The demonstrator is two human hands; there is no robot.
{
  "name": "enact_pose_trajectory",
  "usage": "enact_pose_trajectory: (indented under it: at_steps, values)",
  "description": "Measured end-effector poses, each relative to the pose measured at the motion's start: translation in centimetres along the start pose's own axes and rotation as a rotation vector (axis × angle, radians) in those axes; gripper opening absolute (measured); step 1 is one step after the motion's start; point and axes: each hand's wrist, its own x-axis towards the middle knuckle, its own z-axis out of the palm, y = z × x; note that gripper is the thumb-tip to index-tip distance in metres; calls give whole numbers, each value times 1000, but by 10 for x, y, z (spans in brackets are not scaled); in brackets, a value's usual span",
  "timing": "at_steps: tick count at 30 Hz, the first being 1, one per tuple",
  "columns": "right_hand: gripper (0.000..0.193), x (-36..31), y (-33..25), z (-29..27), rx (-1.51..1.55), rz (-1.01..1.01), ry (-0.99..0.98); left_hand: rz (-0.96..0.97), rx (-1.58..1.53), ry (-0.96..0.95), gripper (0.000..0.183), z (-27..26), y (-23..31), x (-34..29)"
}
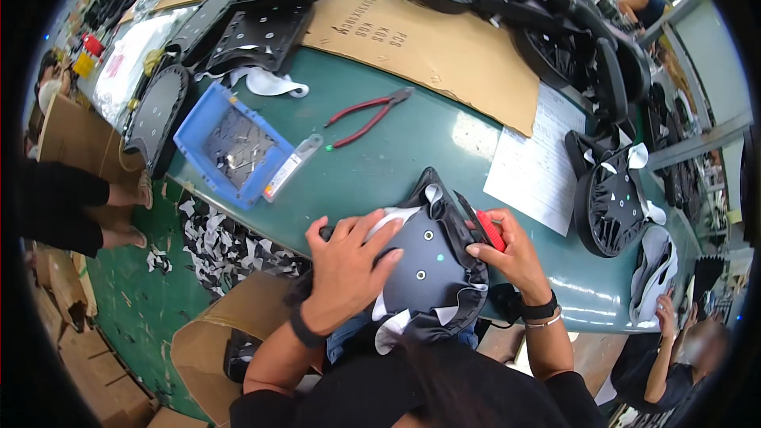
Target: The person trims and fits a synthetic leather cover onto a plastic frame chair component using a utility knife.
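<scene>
A black upholstered pad [420, 250] rests back side up at the near table edge, over my lap. Its grey board shows metal-rimmed holes and a green dot, with black cover and white fabric edges gathered round the rim. My left hand [349, 269] lies on the pad's left side, fingers spread, thumb over the board. On the right, my right hand [507, 250] is closed round a red utility knife [489, 231]; its blade end points up and left beside the folded cover edge. The fingertips of my left hand touch the white fabric.
Ahead are red-handled pliers [369, 115] and a blue bin [230, 147] of small metal pieces. Cardboard [428, 51], a paper sheet [531, 166] and another pad [610, 190] lie farther off. Fabric scraps [230, 246] and an open carton [230, 317] are at lower left. People stand at both sides.
</scene>
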Motion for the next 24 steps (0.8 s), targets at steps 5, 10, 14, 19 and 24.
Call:
enact_pose_trajectory:
  at_steps: [5, 10, 14, 19, 24]
  values:
    - [31, -8, -8, -7, 163, 197, -40, 199, -20, -132, 39, -28, 17, 29]
    - [30, -19, -26, -14, -73, 189, 10, 459, -84, -213, 40, 19, 17, 47]
    - [44, -20, -24, -15, -418, -374, 130, 409, -291, -55, 29, 31, 14, 40]
    - [54, 1, -50, -17, -732, -288, -240, 395, -314, -23, 27, 33, 13, 38]
    - [66, -5, -51, -20, -806, -255, -418, 313, -388, -29, 26, 33, 9, 40]
